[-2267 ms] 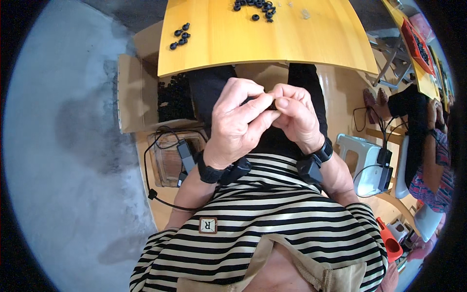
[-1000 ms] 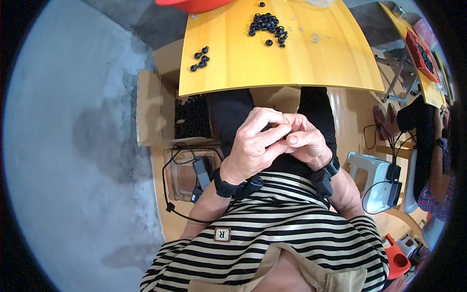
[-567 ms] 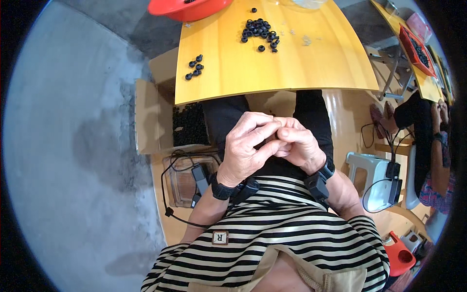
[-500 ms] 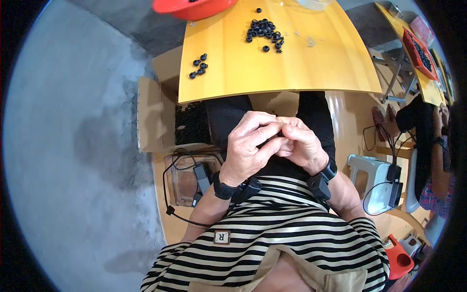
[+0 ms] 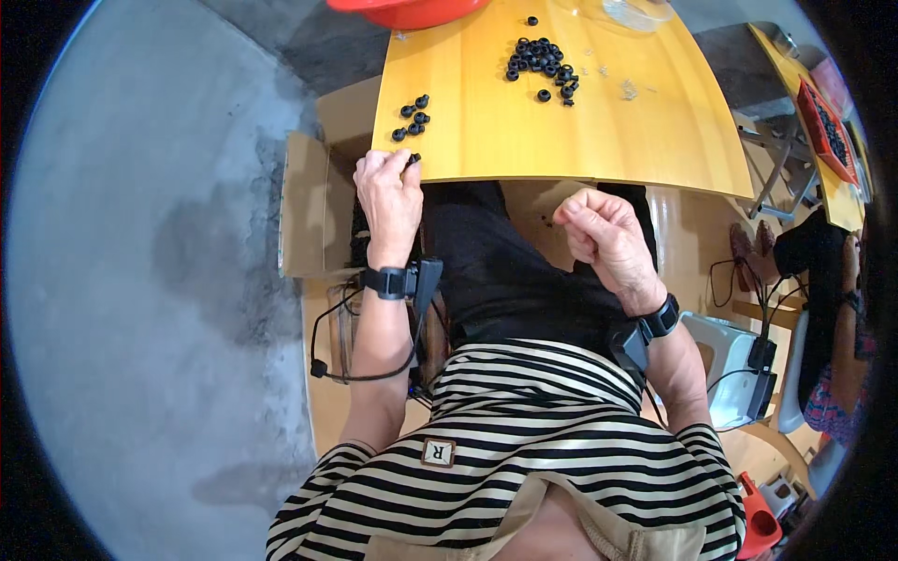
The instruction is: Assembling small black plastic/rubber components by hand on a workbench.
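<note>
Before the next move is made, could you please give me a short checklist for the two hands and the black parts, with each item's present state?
1. Left hand has a round black part in its grip: ok, at the near left corner of the yellow table.
2. That part rests on the tabletop: cannot tell, the hand hides the contact.
3. Right hand holds nothing: cannot tell, it is curled closed.
4. Small left group of black parts stands apart from the larger pile: ok.
5. Red basin fully visible: not ok, the picture's top edge cuts it off.
</note>
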{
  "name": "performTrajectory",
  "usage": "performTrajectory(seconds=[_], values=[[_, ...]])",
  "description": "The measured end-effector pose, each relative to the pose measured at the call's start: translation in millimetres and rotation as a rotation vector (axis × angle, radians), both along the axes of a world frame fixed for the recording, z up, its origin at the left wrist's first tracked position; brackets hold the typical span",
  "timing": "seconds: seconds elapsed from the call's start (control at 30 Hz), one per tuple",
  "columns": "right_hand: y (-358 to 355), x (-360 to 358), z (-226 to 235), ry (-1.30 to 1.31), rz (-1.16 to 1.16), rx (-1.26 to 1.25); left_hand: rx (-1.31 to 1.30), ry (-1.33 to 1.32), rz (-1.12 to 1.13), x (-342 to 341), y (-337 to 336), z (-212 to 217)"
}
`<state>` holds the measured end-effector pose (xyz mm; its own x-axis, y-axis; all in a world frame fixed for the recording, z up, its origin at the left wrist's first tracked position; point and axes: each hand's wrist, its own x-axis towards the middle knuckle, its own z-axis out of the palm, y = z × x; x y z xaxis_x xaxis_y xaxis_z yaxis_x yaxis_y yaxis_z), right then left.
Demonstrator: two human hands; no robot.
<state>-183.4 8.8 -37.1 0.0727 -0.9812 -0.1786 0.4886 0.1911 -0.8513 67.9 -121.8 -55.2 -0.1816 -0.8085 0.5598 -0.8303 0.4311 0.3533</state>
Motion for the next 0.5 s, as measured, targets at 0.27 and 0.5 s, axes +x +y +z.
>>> performTrajectory(seconds=[0.27, 0.5], values=[[-12, -6, 1, 0.16, -0.097, -0.039, -0.024, 0.237, -0.044, 1, -30, -12], [-39, -13, -6, 0.703, -0.302, -0.197, -0.037, 0.269, -0.005, -4, -36, -15]])
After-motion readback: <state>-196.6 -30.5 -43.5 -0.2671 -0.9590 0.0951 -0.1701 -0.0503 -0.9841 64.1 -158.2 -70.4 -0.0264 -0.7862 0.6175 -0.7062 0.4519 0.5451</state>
